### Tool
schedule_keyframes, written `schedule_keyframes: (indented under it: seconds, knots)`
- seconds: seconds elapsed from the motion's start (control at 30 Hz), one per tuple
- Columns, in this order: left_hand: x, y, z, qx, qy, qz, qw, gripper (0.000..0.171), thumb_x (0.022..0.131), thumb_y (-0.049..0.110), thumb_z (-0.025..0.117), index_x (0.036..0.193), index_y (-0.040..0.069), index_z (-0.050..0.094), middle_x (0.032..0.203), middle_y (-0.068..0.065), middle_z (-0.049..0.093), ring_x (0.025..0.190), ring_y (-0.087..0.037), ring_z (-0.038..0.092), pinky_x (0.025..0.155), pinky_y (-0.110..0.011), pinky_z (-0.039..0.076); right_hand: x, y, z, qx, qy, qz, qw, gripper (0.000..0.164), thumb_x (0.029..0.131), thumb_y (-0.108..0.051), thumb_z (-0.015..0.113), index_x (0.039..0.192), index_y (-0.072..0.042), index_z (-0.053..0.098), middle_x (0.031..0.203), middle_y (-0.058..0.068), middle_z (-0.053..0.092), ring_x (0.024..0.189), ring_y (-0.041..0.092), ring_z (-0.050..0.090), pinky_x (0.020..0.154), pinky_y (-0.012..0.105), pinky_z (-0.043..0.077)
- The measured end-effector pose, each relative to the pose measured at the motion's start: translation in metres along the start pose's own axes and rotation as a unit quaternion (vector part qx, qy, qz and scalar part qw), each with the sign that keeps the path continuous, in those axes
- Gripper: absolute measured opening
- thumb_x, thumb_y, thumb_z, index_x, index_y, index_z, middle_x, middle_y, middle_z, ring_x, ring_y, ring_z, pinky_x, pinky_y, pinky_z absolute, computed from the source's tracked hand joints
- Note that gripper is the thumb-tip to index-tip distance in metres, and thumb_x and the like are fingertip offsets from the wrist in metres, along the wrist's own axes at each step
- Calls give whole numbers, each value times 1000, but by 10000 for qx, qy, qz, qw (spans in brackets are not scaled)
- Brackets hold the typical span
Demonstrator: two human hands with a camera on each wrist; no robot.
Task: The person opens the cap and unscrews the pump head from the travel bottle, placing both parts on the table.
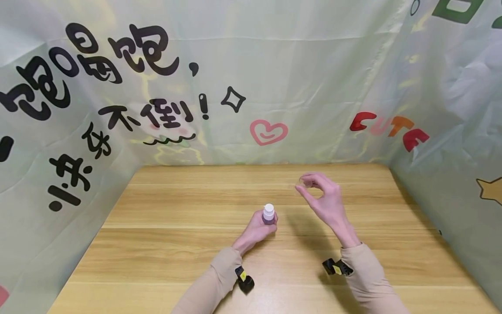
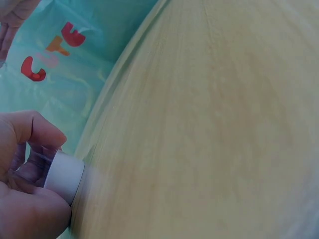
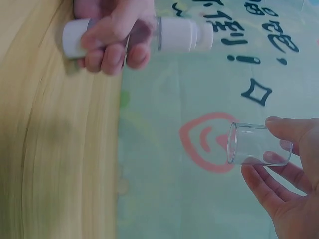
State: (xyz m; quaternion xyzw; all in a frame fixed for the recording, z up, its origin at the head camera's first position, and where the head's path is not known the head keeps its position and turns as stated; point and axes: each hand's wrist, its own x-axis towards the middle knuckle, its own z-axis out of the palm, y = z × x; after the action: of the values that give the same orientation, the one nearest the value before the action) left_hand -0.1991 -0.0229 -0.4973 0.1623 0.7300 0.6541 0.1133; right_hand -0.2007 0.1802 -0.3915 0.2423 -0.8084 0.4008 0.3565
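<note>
From the head view I see the person's left hand [image 1: 256, 229] over the middle of the wooden desk [image 1: 168, 253], its grip wrapped round a small bottle [image 1: 268, 212] that stands upright, white top upward. The right hand [image 1: 328, 198] is raised farther out and to the right, apart from the bottle, thumb and fingers curved toward each other; what they hold is too faint to make out from here. Behind hangs a pale printed cloth [image 1: 310, 78] with black lettering, a pink heart and the coloured word CUTE. In the left wrist view, the left fingers curl about the bottle's see-through body just above its white base; whether that base touches the desk I cannot tell. In the right wrist view, the right hand's grip pinches a clear cylindrical cap [image 3: 253, 144] between thumb and fingers, its round rim turned toward the desk side, while the left hand clasps the bottle, its white neck and nozzle uncovered.
</note>
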Motion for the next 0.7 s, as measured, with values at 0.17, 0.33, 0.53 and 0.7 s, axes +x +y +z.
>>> schedule_keyframes:
  seconds: [0.17, 0.33, 0.53, 0.7]
  knots:
    - [-1, 1, 1, 22, 21, -23, 10000, 24, 73, -13, 58, 97, -12, 58, 94, -22, 60, 85, -11, 54, 90, -30, 43, -3, 11, -7, -152, 122, -12, 9998, 24, 74, 5, 83, 95, 3, 72, 92, 15, 74, 76, 28, 67, 78, 9, 52]
    - [-1, 1, 1, 63, 54, -39, 10000, 25, 73, -14, 59, 98, -12, 58, 95, -23, 61, 85, -11, 53, 91, -29, 43, -6, 24, -15, -382, 161, 112, 9991, 24, 73, 5, 83, 95, 4, 72, 93, 16, 74, 76, 30, 67, 78, 6, 50]
    - [0, 1, 1, 76, 112, -6, 9999, 25, 72, -14, 59, 97, -12, 59, 91, -16, 60, 84, -11, 53, 90, -29, 43, -12, 40, -25, -663, 90, 396, 9970, 24, 74, 6, 82, 95, 5, 71, 93, 18, 74, 78, 30, 65, 80, 1, 46]
    - [-1, 2, 1, 36, 111, -13, 9999, 25, 72, -14, 59, 97, -13, 59, 92, -19, 61, 84, -11, 53, 90, -29, 43, -19, 52, -32, -868, -168, 1039, 9906, 22, 77, 6, 79, 97, 6, 69, 96, 22, 73, 83, 35, 69, 80, 13, 55]
